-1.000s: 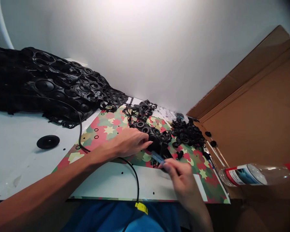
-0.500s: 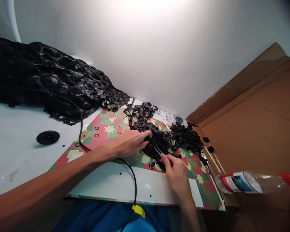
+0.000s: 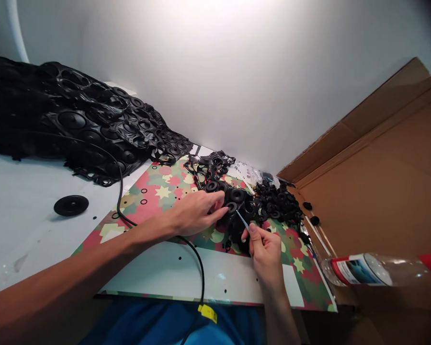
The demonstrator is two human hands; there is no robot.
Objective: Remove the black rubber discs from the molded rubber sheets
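Note:
A black rubber sheet [image 3: 249, 207] with moulded rings lies bunched in front of me. My left hand [image 3: 201, 211] grips its left edge, the thumb and curled fingers around the rubber beside a ring [image 3: 232, 207]. In my right hand [image 3: 266, 247] is a pair of tweezers [image 3: 243, 220], pinched between thumb and fingers. The tweezers' tips point up and left, at the sheet near that ring; whether they touch it I cannot tell. My left fingertips are partly hidden by the hand itself.
A large stack of black rubber sheets [image 3: 72, 120] rises at left, near a loose black disc [image 3: 71, 205]. Loose black parts [image 3: 278, 201] are heaped at right. A black cable [image 3: 197, 258] runs under my left forearm. A plastic bottle [image 3: 366, 270] and a cardboard box [image 3: 377, 158] flank the right side.
My right hand and the tweezers have shifted slightly right, and the tweezers have turned. The sheet has moved between my hands, showing its rings more plainly. My left thumb and index finger have changed position.

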